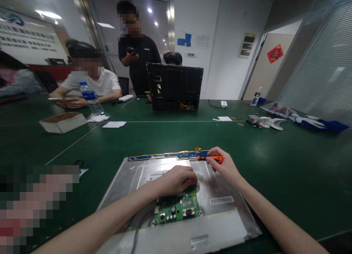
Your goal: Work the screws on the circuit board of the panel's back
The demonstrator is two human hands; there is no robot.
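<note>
A flat metal display panel [121, 188] lies back side up on the table before me. My right hand [226, 167] pinches a screwdriver [210, 158] with an orange and black handle, its shaft pointing left near the long blue circuit strip [165, 156] along the panel's far edge. My left hand [180, 178] is closed, fingers curled down at the far edge of a green circuit board [178, 206]; whatever its fingertips pinch is hidden. A grey cable [136, 233] runs across the near part of the panel.
Across the green table [288, 166] stands a black monitor housing [176, 87] with wires showing. An open box [63, 122], a water bottle [92, 100] and papers [114, 124] are at the left; metal parts and bags [265, 122] at the right. Several people are around the table.
</note>
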